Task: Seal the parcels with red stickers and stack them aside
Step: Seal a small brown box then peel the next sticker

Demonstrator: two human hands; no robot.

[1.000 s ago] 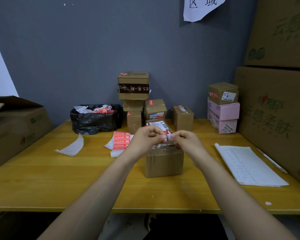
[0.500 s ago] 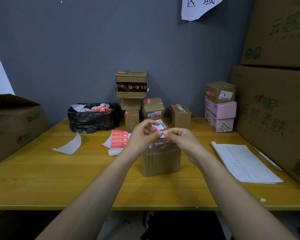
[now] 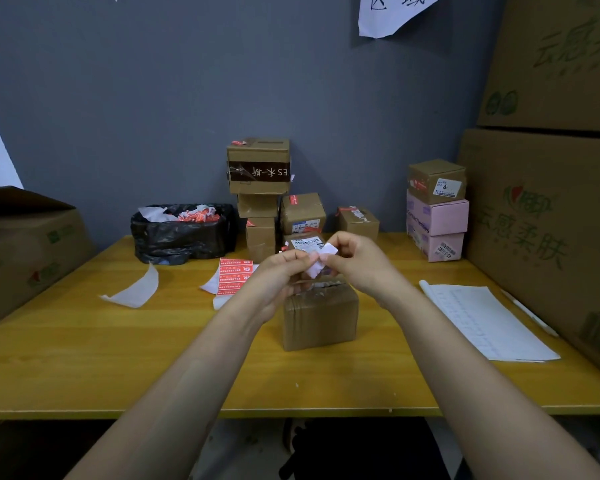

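- The left hand (image 3: 278, 271) and right hand (image 3: 357, 261) hide the top of the brown cardboard parcel (image 3: 319, 317).
- Whether the white paper slip (image 3: 321, 261) they pinch carries a sticker cannot be told.
- The white paper wall notice (image 3: 392, 12), at 12 o'clock, is cut off by the top edge.
- The print on the red sticker sheet (image 3: 234, 275), at 10 o'clock of the parcel, is too small to read.

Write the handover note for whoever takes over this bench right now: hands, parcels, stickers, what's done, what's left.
Left hand and right hand: both pinch one small sticker slip above the front parcel.
Sticker sheet lies on the table, left of that parcel.
Done: stacked parcels at the back wall, several showing red stickers.
Left: peel the slip, seal the front parcel (no red sticker seen on it; its top is partly hidden), stack it with the rest.
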